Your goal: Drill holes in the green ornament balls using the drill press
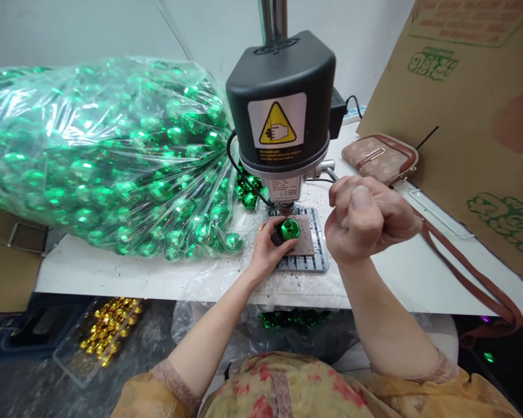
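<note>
My left hand (267, 247) grips a shiny green ball (290, 230) between thumb and fingers, on the small base plate (320, 244) of a bench drill press (281, 104). The ball sits right under the drill's chuck (286, 209); whether the bit is inside the ball I cannot tell. My right hand (361, 217) is closed in a fist around the end of the drill's feed lever (330, 168), most of which the fingers hide. Dark shavings lie scattered on the plate.
A big clear plastic bag (113, 157) of faceted green balls fills the left of the white table (113, 273). A patterned purse (381, 158) and a cardboard box (462, 116) stand at right. Gold balls (111, 325) lie in a clear tub below left. More green balls (294, 318) rest by my lap.
</note>
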Available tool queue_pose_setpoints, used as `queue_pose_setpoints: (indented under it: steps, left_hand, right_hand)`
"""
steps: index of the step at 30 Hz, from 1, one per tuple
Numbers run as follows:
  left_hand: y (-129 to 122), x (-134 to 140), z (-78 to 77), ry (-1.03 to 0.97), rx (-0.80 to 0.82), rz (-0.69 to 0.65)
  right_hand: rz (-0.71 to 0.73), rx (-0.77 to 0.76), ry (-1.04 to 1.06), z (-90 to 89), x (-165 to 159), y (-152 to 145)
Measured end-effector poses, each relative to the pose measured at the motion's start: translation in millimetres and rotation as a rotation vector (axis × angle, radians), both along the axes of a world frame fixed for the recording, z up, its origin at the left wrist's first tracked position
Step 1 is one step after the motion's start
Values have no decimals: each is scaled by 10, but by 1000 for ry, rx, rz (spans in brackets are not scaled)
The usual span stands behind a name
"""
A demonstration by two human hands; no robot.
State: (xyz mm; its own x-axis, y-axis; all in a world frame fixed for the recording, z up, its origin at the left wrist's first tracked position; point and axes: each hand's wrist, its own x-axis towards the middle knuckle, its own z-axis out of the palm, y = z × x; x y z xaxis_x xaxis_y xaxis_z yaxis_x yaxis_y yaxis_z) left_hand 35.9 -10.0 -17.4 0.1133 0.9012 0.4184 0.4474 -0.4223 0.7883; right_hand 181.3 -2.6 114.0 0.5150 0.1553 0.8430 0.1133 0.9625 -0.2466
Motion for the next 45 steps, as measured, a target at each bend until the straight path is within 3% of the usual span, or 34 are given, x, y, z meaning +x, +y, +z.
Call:
queue_pose_setpoints:
  steps: [10,16,20,22,25,28,30,32,35,38,40,42,45]
  left_hand:
    - [-1,-4,7,-8,-13,-8]
    - [-26,54,47,-77,-81,61]
    - [-291,32,169,-28,0,180]
    - [-571,-37,219,32,118,78]
    - [-1062,-192,155,200,322,-330]
    - [-1414,-361,-110,615,455,-594]
    - [-1511,-458,-319,880,427,-672]
    - [-1527,-525,-464,1013,344,-709]
    - [-1463,-541,-433,841,427,-653]
    - [-1211,-488,-90,469,587,-434]
    - [-851,-471,203,361,537,-208]
    - [-348,-497,434,408,414,7]
    - [452,-585,548,579,163,127]
  right_hand:
    - [9,18,-26,-81,9,-27]
    - [38,-145,112,381,-24,13]
    - [116,-257,71,614,-1,13]
    - [137,-262,60,633,7,11]
    - [156,-218,63,608,9,28]
    - [167,-193,68,590,8,52]
    - [164,-192,69,590,7,54]
    - [151,-204,66,592,7,44]
    - [137,-223,60,587,5,22]
    - [131,-228,66,573,6,10]
    - [129,-233,65,565,8,7]
    - [125,-233,58,560,9,6]
    - [112,-232,59,558,6,7]
